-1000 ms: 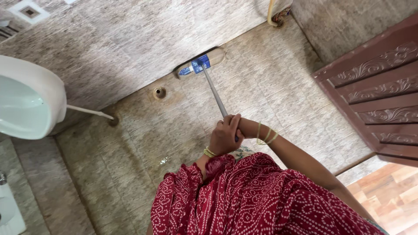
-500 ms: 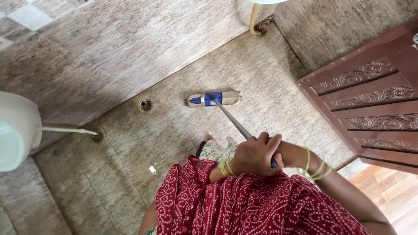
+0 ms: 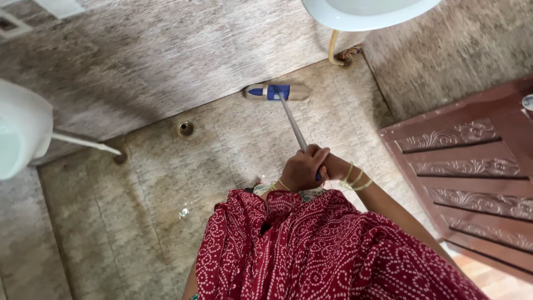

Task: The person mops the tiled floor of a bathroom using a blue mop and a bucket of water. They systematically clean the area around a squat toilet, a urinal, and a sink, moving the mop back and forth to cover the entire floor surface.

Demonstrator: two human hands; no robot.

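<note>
Tiled bathroom floor (image 3: 166, 183), wet patch near drain (image 3: 186, 128). Both hands closed round mop handle (image 3: 293, 125): left hand (image 3: 302, 169) on top, right hand (image 3: 335, 165) behind. Mop head (image 3: 276, 91) on floor by wall, under basin (image 3: 366, 12).

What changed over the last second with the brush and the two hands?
The brush head was drawn back from the wall to mid-floor, then pushed out again to the wall base below the basin. Left hand and right hand stayed clasped on the handle; nothing was let go. Floor drain and door unchanged.
</note>
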